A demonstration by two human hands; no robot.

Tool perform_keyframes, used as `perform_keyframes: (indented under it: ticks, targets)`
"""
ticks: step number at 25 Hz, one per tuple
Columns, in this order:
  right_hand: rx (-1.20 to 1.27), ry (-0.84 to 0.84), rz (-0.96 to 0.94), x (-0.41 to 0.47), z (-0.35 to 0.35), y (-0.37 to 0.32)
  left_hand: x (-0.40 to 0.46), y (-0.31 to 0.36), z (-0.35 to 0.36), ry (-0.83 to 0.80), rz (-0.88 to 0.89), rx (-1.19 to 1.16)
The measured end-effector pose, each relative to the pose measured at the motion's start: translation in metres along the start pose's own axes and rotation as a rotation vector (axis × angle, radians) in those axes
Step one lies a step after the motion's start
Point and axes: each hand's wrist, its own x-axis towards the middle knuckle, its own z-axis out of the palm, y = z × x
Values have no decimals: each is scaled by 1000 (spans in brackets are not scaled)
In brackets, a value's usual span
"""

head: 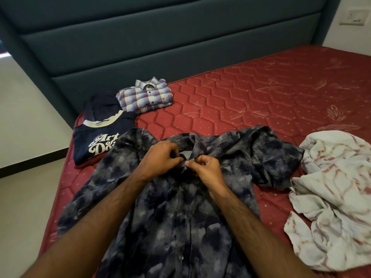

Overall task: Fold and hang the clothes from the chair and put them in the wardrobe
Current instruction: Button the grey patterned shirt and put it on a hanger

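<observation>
At the far left, on the corner of the red mattress [261, 87], lies my folded navy T-shirt [90, 143] with white letters on the chest and a white neck band. Behind it is a dark folded garment [101, 106], partly under the T-shirt, and I cannot tell what kind it is. Just to the right of that, near the grey-blue padded headboard [160, 37], the checked shirt [145, 95] is folded with its collar up and its buttons closed.

In the middle, in front of me, the dark blue patterned shirt [176, 217] is spread flat on the mattress, front side up, collar away from me, the short sleeves open to both sides. Its left sleeve lies over the edge of the navy T-shirt. My left hand [162, 157] is at the top of the button line, just under the collar, its fingers curled and pinching the cloth there. My right hand [206, 171] is directly beside it, thumb and forefinger pinching the opposite edge of the same opening. The two hands nearly touch. The lower buttons of the shirt look closed.

At the right, a white cloth with red marks [333, 197] lies crumpled on the mattress, touching the right sleeve of the patterned shirt. Far right on the wall is a switch plate [352, 18].
</observation>
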Motion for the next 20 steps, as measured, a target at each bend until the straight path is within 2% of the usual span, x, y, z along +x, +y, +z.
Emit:
perform_keyframes:
  ticks: [4,7,20]
  targets:
    - [-204,98,-91,3,7,9,3,3,-2,-167,-26,-137]
    - [-198,119,-132,2,9,13,2,4,-5,-246,-28,-161]
    - [19,132,-123,-3,14,16,3,9,2,-134,-152,-124]
